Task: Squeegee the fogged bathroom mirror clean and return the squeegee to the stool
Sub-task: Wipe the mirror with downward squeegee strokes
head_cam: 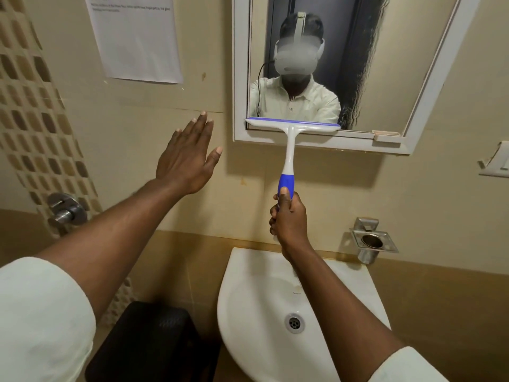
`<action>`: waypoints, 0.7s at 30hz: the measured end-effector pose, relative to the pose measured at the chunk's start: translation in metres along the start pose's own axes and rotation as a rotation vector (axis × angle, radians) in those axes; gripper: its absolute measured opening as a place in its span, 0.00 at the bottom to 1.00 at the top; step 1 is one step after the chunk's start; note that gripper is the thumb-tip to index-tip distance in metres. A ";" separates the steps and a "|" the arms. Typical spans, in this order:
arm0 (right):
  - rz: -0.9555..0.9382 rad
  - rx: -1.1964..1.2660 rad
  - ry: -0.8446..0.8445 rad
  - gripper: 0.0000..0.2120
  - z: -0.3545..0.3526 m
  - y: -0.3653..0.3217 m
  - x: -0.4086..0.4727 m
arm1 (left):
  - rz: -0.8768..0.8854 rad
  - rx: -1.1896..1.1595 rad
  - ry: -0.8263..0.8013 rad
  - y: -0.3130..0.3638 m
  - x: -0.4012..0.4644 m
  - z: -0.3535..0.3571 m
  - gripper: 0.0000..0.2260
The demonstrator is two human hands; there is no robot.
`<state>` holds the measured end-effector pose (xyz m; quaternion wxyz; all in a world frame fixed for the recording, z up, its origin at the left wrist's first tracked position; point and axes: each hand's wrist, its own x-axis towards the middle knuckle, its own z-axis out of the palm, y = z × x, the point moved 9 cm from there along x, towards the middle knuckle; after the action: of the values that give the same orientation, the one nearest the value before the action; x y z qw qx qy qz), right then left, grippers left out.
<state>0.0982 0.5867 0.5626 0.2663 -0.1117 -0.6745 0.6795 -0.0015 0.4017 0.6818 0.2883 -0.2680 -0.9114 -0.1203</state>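
The white-framed mirror (385, 64) hangs on the beige wall above the sink. Its left and middle glass looks wiped; a strip of droplets remains down the right side. My right hand (289, 213) grips the blue end of the white squeegee (290, 150), whose blade lies across the mirror's bottom edge at the left. My left hand (190, 155) is raised with fingers spread, flat near the wall left of the mirror, holding nothing. The dark stool (148, 343) stands on the floor at the lower left, beside the sink.
A white sink (248, 299) sits directly below my right arm. A metal cup holder (371, 241) is fixed to the wall on the right. A tap knob (66, 213) projects from the wall at left. A paper notice (137, 37) hangs upper left.
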 end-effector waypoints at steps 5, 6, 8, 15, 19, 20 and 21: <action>0.013 -0.018 0.009 0.14 -0.001 0.007 -0.003 | -0.003 -0.004 -0.007 0.000 -0.005 0.005 0.27; 0.013 -0.025 0.010 0.14 -0.002 0.007 -0.004 | -0.004 -0.005 -0.010 0.000 -0.007 0.006 0.27; 0.011 -0.033 0.012 0.14 -0.002 0.006 -0.005 | -0.006 -0.008 -0.018 0.001 -0.010 0.008 0.27; -0.014 0.045 0.035 0.15 -0.006 -0.011 -0.005 | 0.008 -0.020 0.041 0.007 -0.001 -0.012 0.27; -0.101 0.140 -0.001 0.16 -0.006 -0.057 0.010 | 0.035 -0.022 0.130 0.011 0.022 -0.046 0.27; -0.137 0.152 -0.008 0.16 -0.006 -0.075 0.016 | 0.046 -0.020 0.150 0.012 0.028 -0.055 0.27; -0.180 0.153 -0.014 0.16 -0.007 -0.096 0.023 | 0.057 -0.018 0.170 0.014 0.035 -0.065 0.27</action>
<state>0.1033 0.5993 0.6606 0.3291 -0.0253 -0.6298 0.7031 0.0117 0.4038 0.7555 0.3656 -0.2854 -0.8744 -0.1426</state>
